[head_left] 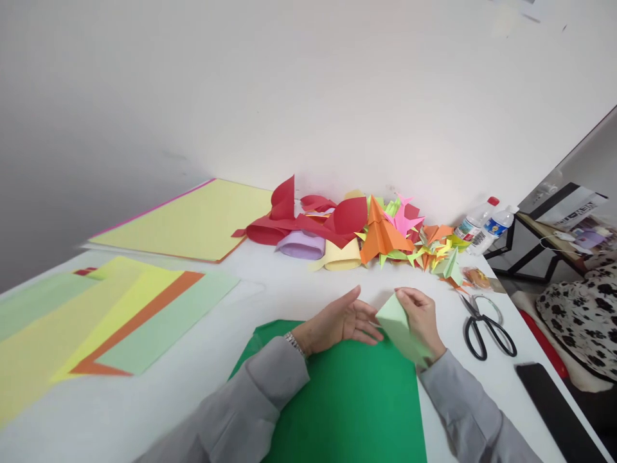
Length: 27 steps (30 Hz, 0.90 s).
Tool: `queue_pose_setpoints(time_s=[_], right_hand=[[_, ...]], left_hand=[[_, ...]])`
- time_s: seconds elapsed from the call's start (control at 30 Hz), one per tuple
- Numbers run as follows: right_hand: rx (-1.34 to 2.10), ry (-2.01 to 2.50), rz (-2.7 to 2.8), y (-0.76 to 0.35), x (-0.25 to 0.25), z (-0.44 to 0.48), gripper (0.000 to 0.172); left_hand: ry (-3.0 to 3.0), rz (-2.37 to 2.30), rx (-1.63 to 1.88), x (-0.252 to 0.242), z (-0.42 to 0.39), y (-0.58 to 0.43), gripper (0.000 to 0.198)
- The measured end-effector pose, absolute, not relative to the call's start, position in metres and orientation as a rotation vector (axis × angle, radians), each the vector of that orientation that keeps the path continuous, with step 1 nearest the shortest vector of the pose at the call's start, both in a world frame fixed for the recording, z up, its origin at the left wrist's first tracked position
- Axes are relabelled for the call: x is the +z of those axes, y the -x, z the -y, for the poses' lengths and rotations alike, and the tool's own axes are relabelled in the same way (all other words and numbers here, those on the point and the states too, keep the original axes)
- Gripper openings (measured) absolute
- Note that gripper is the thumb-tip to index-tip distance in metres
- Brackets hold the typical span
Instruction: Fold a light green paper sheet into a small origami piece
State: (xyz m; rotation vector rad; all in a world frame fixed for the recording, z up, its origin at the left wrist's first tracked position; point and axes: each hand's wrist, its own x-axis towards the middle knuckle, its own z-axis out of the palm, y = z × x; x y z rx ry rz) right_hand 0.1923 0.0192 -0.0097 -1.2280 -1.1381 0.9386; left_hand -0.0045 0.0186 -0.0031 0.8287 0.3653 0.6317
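A folded piece of pale green paper (pixel 399 326) is held up over a dark green sheet (pixel 351 399) on the white table (pixel 202 360). My right hand (pixel 420 316) grips its right side, fingers closed round the fold. My left hand (pixel 343 320) touches its left edge, fingers mostly stretched out with the tips on the paper. Both arms wear grey sleeves, and a watch band shows at my left wrist.
Black-handled scissors (pixel 484 326) lie to the right, a dark phone (pixel 554 405) near the right edge. A heap of folded coloured paper shapes (pixel 366 235) lies by the wall, with two water bottles (pixel 482 226). Flat coloured sheets (pixel 110 315) and a yellow stack (pixel 197 218) lie on the left.
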Motion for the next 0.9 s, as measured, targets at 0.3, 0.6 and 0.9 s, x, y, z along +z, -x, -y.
queue_pose_setpoints(time_s=[0.3,0.6,0.9], right_hand=[[0.737,1.255,1.261,-0.187,-0.007,-0.009,0.018],[0.703,0.948,1.405,-0.189,-0.012,-0.005,0.042],[0.441,1.024,2.025,-0.179,-0.016,0.002,0.048]], left_hand=[[-1.124,-0.634,0.557,-0.003,-0.011,-0.002,0.022],[-0.805,-0.867,1.253,-0.01,-0.022,-0.009,0.032],[-0.683,-0.818,1.371,-0.01,-0.022,-0.013,0.041]])
